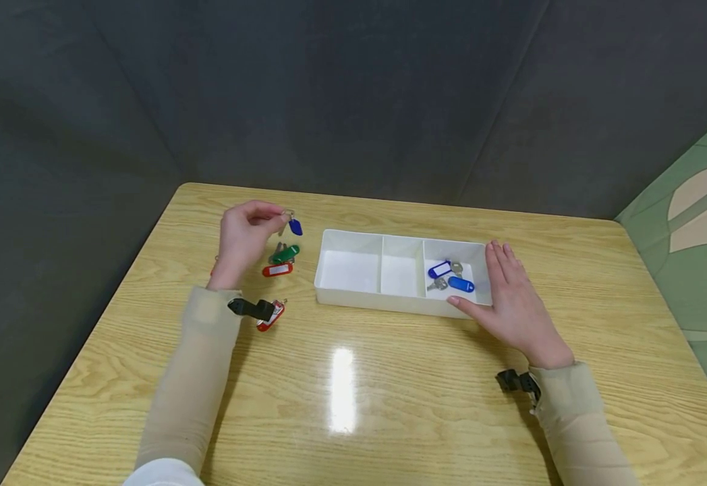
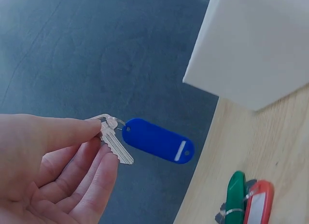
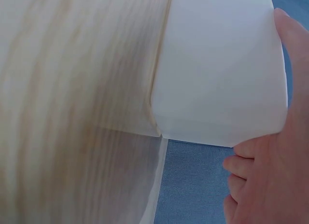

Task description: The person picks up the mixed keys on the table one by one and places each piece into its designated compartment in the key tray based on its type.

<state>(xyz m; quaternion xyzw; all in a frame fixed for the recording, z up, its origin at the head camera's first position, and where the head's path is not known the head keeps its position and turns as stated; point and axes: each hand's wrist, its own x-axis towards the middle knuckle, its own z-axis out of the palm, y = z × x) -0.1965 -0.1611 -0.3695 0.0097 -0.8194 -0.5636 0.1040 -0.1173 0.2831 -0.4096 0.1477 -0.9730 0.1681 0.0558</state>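
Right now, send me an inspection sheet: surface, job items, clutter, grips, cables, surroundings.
Surface: wood-grain table, one bright reflection.
Job items: white tray, three compartments, two blue tags with keys in the right one; green tag and red tags on the table, left of it.
Clutter: nothing seen.
Left grip: pinches a key with blue tag, raised.
Right grip: against tray's right end.
Cables: nothing seen.
Surroundings: dark backdrop, green-beige patterned panel right.
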